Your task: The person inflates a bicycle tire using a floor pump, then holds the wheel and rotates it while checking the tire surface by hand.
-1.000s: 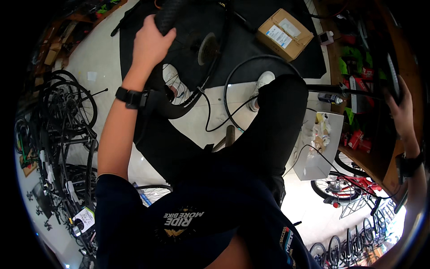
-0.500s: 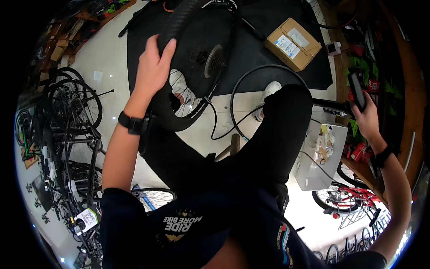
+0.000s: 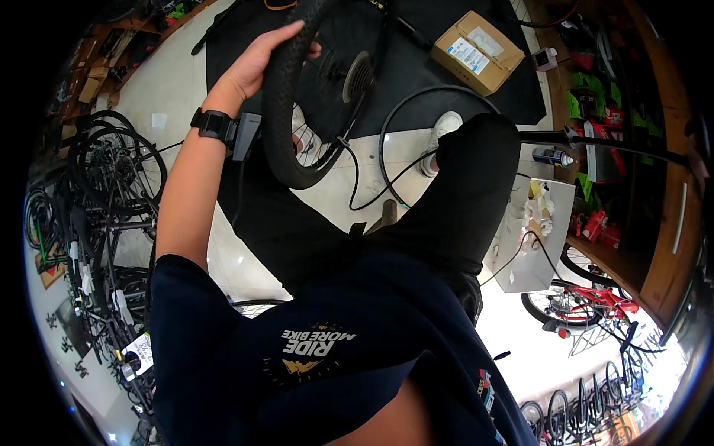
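Note:
My left hand (image 3: 260, 63) wraps round the black tyre of a bicycle wheel (image 3: 279, 134), its fingertips showing on the far side. The wheel stands upright between my legs and carries a cassette (image 3: 358, 76). A black hose (image 3: 353, 178) joins the wheel's rim near its lower right. Beside my right knee a floor pump (image 3: 547, 137) has its thin shaft drawn far out to the right. My right hand (image 3: 698, 169) shows only dimly at the shaft's end, at the dark picture rim; the pump handle there is hardly visible.
A cardboard box (image 3: 477, 56) lies on a black mat (image 3: 223, 67) ahead. To the right are a spray can (image 3: 552, 156), a white bin (image 3: 520, 271) with litter and wooden shelving (image 3: 673, 208). Several bicycles (image 3: 123, 171) crowd the left; a red one (image 3: 595, 305) stands behind right.
My right hand has moved outward to the right rim, and the pump's shaft has come out. My left hand has shifted up and round the tyre, with the fingers now curled behind it.

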Demonstrator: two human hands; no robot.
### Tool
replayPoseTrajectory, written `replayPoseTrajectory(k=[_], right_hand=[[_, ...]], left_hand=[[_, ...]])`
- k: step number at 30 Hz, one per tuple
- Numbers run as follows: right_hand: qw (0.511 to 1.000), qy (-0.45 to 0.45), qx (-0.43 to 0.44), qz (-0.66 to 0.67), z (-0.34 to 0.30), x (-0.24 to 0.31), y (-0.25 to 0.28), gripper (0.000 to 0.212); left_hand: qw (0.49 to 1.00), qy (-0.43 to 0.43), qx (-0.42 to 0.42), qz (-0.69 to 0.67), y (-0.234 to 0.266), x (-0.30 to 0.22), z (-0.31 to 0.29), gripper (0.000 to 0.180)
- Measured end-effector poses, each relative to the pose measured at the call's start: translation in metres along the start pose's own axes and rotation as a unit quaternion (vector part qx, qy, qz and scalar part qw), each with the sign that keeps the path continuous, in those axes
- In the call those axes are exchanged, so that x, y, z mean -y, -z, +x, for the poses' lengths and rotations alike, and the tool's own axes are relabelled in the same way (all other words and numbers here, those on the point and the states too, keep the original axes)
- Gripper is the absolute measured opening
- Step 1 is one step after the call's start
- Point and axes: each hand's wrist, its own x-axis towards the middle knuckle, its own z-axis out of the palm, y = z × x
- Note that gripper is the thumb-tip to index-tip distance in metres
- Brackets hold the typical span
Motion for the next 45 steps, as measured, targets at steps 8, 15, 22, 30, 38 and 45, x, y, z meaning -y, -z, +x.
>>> replayPoseTrajectory(k=[8,15,22,30,38,45], right_hand=[[0.981,0.106,-0.151,-0.053,0.069,-0.11,-0.159,0.061],[0.997,-0.045,-0.068,-0.009,0.086,-0.081,-0.232,0.048],[0.996,0.025,-0.085,0.004,0.087,-0.103,-0.232,0.064],[0.994,0.072,-0.079,-0.015,0.069,-0.081,-0.208,0.067],[0.991,0.101,-0.084,-0.022,0.07,-0.082,-0.208,0.057],[0.988,0.121,-0.093,-0.021,0.074,-0.087,-0.202,0.058]], left_hand=[[0.998,0.001,0.035,-0.058,0.018,0.015,0.025,0.058],[0.996,0.014,-0.007,-0.088,0.024,0.015,0.038,0.052],[0.991,0.012,-0.046,-0.123,0.004,0.006,0.011,0.044],[0.993,-0.012,-0.107,-0.056,-0.045,-0.008,-0.018,0.044],[0.994,-0.021,-0.105,-0.031,-0.062,0.002,-0.019,0.049],[0.992,0.002,-0.118,-0.049,-0.085,0.003,-0.03,0.046]])
